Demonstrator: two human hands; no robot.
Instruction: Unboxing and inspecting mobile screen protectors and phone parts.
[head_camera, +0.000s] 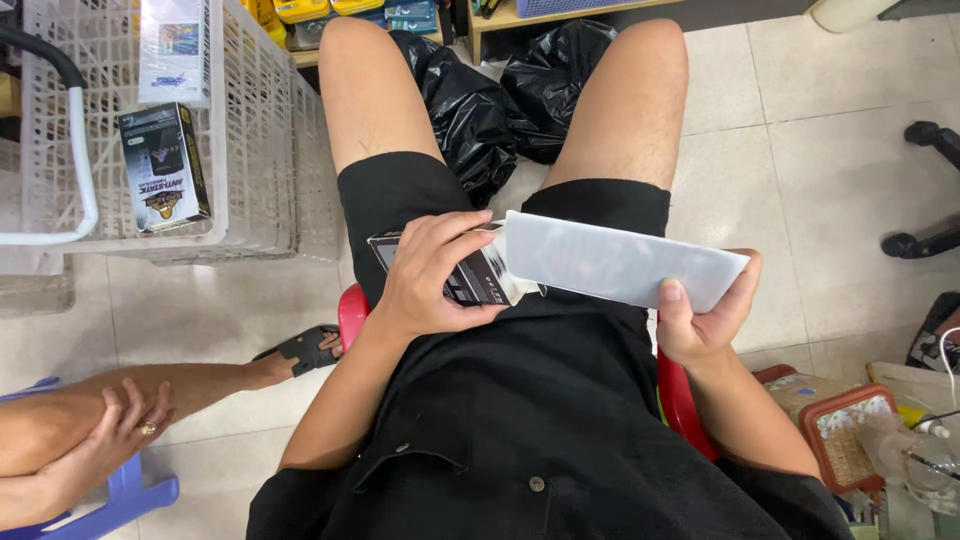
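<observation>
I sit on a red stool (352, 312) and look down at my lap. My left hand (432, 272) grips a small dark printed box (478, 278) over my left thigh. My right hand (705, 318) holds the right end of a flat white rectangular sleeve (620, 262), thumb on top. The box's right end meets the sleeve's left opening; how far it sits inside I cannot tell.
A white plastic basket (262, 150) stands at the left with a dark boxed item (163, 168) and a white pack (175, 48) inside. Black plastic bags (500, 90) lie between my knees. Another person's leg and hand (125, 420) rest at the lower left on a blue stool (130, 495). Clutter fills the lower right corner.
</observation>
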